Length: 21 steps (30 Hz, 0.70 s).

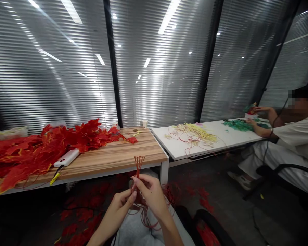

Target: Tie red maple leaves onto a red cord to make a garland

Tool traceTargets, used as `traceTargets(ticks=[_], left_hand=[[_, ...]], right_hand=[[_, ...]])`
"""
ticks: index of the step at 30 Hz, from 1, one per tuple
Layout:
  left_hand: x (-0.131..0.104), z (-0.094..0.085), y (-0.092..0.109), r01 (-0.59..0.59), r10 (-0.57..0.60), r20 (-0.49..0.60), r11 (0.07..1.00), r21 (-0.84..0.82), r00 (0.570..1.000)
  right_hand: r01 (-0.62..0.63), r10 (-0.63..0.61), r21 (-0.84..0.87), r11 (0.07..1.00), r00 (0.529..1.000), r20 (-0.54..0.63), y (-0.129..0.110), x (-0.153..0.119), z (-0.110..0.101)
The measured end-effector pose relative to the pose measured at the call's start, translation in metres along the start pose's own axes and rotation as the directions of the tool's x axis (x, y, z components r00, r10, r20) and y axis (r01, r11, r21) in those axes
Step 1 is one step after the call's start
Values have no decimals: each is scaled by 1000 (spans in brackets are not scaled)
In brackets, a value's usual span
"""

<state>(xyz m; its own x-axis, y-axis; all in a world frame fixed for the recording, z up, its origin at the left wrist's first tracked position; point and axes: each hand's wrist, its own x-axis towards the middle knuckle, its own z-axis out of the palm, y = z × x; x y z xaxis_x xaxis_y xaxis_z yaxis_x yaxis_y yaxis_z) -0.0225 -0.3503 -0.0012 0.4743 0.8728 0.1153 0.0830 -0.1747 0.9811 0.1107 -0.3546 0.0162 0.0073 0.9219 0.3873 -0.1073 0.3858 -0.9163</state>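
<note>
Several thin red cords with small looped ends fan upward from between my fingers. My right hand pinches them just below the loops. Close beside it and a little lower, my left hand is closed, thumb against fingers, on the same cords. The long ends of the cords hang in loose loops below my hands, over my lap. Both hands are in front of the wooden table's near edge.
Red artificial leaves and a white power bank lie on the wooden table. Yellow strands lie on the white table. At right, a seated person handles green pieces. Red leaves litter the floor.
</note>
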Motion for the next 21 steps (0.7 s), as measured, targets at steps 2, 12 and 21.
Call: traceTargets(ticks=[2,12,21], left_hand=[[1,-4,7,-20,20,-54,1000,-6,998],[7,-6,35,-86,19,-312,976,-201,950],[3,-11,35,-148,83,-414,981,-126,906]], right_hand=[[19,-19,-27,999,1000,3,-3,-2,-2],[-297,109,498,815,922,372,2,-6,6],[-257,148,275,926,921,361,11,-5,1]])
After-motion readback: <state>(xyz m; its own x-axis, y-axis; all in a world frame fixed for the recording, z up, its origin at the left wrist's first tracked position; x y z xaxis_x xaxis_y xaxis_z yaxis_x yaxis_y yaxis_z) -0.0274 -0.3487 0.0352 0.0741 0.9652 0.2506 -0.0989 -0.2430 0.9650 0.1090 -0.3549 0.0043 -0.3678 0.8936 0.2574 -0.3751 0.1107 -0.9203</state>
